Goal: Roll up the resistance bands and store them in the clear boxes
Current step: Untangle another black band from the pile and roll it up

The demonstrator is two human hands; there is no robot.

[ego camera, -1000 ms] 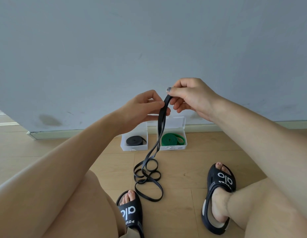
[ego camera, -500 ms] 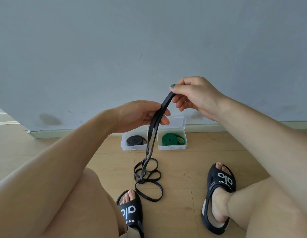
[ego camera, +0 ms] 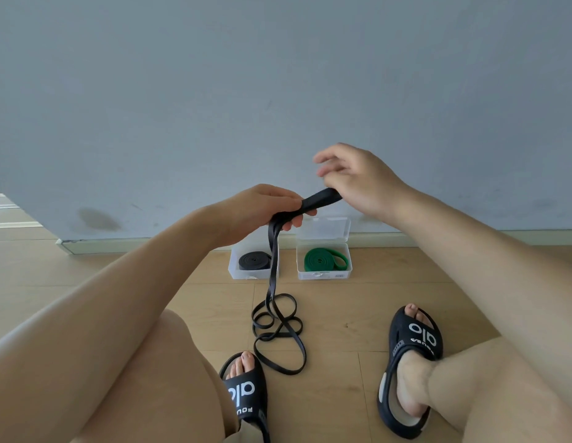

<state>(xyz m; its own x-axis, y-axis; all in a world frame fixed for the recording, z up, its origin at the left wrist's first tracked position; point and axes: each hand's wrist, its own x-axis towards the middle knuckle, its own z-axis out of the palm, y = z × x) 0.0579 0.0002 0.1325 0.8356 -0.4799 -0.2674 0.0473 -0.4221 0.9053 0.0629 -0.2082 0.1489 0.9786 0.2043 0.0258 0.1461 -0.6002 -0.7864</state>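
Observation:
A long black resistance band (ego camera: 272, 273) hangs from my left hand (ego camera: 262, 209), which grips it near its top end. The rest lies in loose loops on the floor (ego camera: 278, 334) between my feet. The band's short folded end (ego camera: 323, 197) sticks out to the right and meets the underside of my right hand (ego camera: 358, 180), whose visible fingers are stretched out and blurred. Against the wall stand two open clear boxes. The left box (ego camera: 236, 274) holds a rolled black band (ego camera: 254, 261), and the right box (ego camera: 323, 274) holds a rolled green band (ego camera: 323, 259).
I sit on a wooden floor facing a grey wall (ego camera: 278, 91) with a pale skirting board. My feet in black slides (ego camera: 246, 394) (ego camera: 416, 346) flank the band's loops. My knees fill the lower corners.
My left hand has slid down and gripped the band. My right hand dropped lower and its fingers spread out from their earlier pinch. The band's top end now lies nearly level.

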